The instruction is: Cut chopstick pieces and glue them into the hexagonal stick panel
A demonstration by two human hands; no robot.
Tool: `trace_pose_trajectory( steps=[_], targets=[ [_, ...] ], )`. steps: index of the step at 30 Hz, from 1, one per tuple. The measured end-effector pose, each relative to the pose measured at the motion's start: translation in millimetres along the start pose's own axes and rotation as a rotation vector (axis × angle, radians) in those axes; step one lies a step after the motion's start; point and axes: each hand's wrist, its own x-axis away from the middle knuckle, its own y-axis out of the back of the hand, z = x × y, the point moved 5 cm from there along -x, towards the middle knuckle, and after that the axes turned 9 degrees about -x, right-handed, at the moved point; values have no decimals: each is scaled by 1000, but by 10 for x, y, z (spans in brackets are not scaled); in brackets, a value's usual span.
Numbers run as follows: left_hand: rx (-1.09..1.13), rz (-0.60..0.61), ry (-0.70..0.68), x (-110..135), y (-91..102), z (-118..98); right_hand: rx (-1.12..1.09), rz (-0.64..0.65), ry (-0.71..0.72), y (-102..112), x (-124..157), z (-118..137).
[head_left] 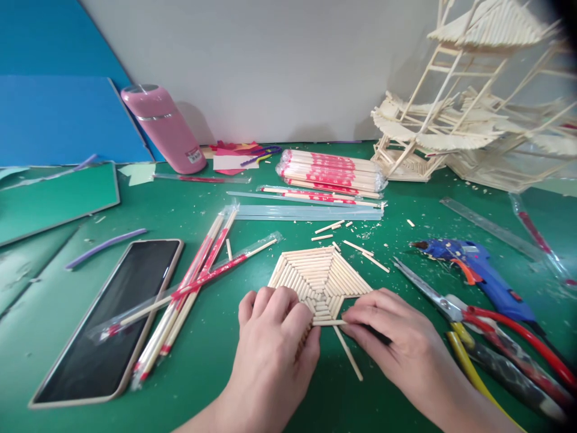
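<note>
A many-sided panel of wooden sticks (311, 273), built in rings of short lengths, lies flat on the green table. My left hand (273, 343) is closed over its left side, with the curled fingers hiding that edge. Between thumb and fingers, my right hand (396, 334) pinches the right end of a short wooden stick (330, 323). This stick lies across the panel's near side, and its left end reaches my left thumb and fingers. A longer loose stick (349, 355) slants out from beneath it toward me.
On the right lie a blue glue gun (478, 270), red-handled scissors (460, 313) and pliers-like yellow handles (471, 361). Wrapped chopsticks (193, 288) rest partly over a phone (108, 325) at left. Behind are a chopstick bundle (331, 171), glue sticks (306, 212), a pink bottle (164, 129) and a stick-built tower (433, 126).
</note>
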Motion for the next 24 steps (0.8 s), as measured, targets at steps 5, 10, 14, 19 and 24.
trace_pose_trajectory(
  steps=[5,10,14,19,24],
  targets=[
    [-6,0,-2,15,6,-2,-3,2,-5,-2,-8,3],
    [-12,4,-3,17,-3,2,-28,33,-18,2,-26,14],
    [-7,2,-2,19,-7,6,-33,47,-11,8,-35,21],
    [2,3,-3,9,-6,3,-29,35,4,8,-37,11],
    [10,-11,3,5,-4,4,-9,30,8,17,-51,19]
  ],
)
